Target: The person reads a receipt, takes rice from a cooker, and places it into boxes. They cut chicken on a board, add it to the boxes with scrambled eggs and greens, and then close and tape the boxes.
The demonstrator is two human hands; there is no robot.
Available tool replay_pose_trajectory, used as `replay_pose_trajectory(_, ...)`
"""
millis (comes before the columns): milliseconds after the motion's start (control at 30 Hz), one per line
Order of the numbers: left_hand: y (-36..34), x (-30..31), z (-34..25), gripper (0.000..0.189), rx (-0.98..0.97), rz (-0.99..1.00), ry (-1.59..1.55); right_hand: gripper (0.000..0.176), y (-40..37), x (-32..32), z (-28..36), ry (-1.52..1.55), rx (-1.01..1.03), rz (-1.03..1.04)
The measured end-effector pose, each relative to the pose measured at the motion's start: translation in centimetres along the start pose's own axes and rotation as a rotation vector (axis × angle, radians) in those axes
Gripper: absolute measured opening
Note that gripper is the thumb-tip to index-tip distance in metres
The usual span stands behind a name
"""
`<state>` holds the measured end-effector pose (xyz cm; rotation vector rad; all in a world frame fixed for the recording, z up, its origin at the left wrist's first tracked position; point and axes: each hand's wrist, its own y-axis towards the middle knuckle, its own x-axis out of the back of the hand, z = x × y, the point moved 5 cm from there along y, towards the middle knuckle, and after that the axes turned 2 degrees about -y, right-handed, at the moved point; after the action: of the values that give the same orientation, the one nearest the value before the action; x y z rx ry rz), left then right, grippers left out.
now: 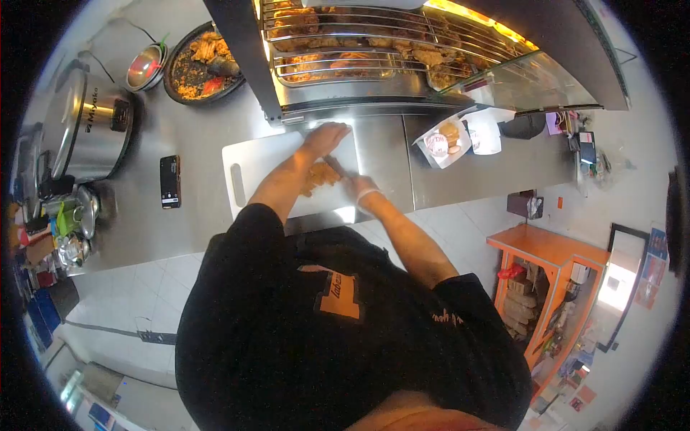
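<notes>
My right hand (pixel 361 189) is closed around the handle of a knife, with what looks like a clear plastic glove cuff at the wrist. The knife (pixel 336 167) slants up and left from that hand over chopped brown fried meat (pixel 320 177). This meat lies on a white cutting board (pixel 248 154) with a handle slot at its left end. At the board's far side, my left hand (pixel 327 138) is stretched out by the knife's far end, fingers pointing right. Whether it touches the blade is hard to make out.
Behind the board stands a lit display warmer (pixel 345 108) with fried pieces on racks. Open food boxes (pixel 438 144) sit to the right. On the left are a phone (pixel 170 182), a dark stone dish (pixel 180 90), metal bowls (pixel 146 66) and a large steel cooker (pixel 93 129).
</notes>
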<state>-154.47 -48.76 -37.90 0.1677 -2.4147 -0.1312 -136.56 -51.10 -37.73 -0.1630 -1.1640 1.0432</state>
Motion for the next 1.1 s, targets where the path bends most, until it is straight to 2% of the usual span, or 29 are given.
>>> replay_pose_trajectory(100, -1.5, 1.6, -2.3, 0.026, -0.121, -0.165, -0.176, 0.034, 1.0, 0.8, -2.5, -0.160, 0.043, -0.008)
replay_pose_trajectory(133, -2.8, 3.7, -4.3, 0.023, -0.138, -0.210, -0.207, 0.037, -1.3, 4.4, 0.2, -0.267, 0.006, 0.057)
replay_pose_trajectory(200, -6.4, 7.1, -6.5, 0.016, -0.134, -0.341, -0.237, 0.037, -1.0, 6.2, 1.8, -0.336, -0.038, -0.016)
replay_pose_trajectory(267, -12.1, 8.3, -5.2, 0.016, -0.005, -0.440, -0.266, 0.040, 0.3, 6.2, 2.5, -0.372, -0.032, -0.111)
replay_pose_trajectory(333, -18.1, 9.5, -3.9, 0.016, 0.120, -0.452, -0.238, 0.047, 2.0, 4.9, 2.0, -0.367, 0.017, -0.232)
replay_pose_trajectory(433, -25.7, 10.2, -2.0, 0.018, 0.356, -0.479, -0.163, 0.057, 0.9, 4.9, 3.9, -0.538, 0.143, -0.433)
replay_pose_trajectory(467, -27.9, 10.1, -1.1, 0.019, 0.408, -0.490, -0.147, 0.074, 2.9, 3.5, 3.1, -0.374, 0.060, -0.210)
replay_pose_trajectory(567, -34.9, 11.2, 0.6, 0.022, 0.543, -0.593, -0.151, 0.078, 0.2, 1.8, 8.6, -0.289, -0.058, -0.120)
replay_pose_trajectory(667, -40.0, 12.8, 0.6, 0.024, 0.626, -0.721, -0.202, 0.081, -0.9, -1.3, 13.0, -0.333, -0.044, -0.302)
replay_pose_trajectory(767, -41.6, 13.2, 0.8, 0.025, 0.648, -0.765, -0.227, 0.071, -0.1, -3.1, 13.9, -0.252, -0.087, -0.140)
replay_pose_trajectory(800, -41.5, 13.3, 0.7, 0.026, 0.665, -0.751, -0.245, 0.059, 0.9, -3.5, 14.4, -0.253, -0.034, -0.096)
replay_pose_trajectory(933, -39.8, 14.1, 2.7, 0.026, 0.610, -0.701, -0.296, 0.038, 9.1, -10.0, 12.1, -0.212, 0.127, -0.095)
replay_pose_trajectory(1000, -38.5, 14.6, 3.8, 0.026, 0.588, -0.637, -0.266, 0.029, 10.8, -11.4, 11.6, -0.189, 0.204, -0.097)
replay_pose_trajectory(1100, -36.4, 14.9, 5.3, 0.025, 0.549, -0.573, -0.233, 0.034, 8.4, -8.8, 11.2, -0.305, 0.394, -0.114)
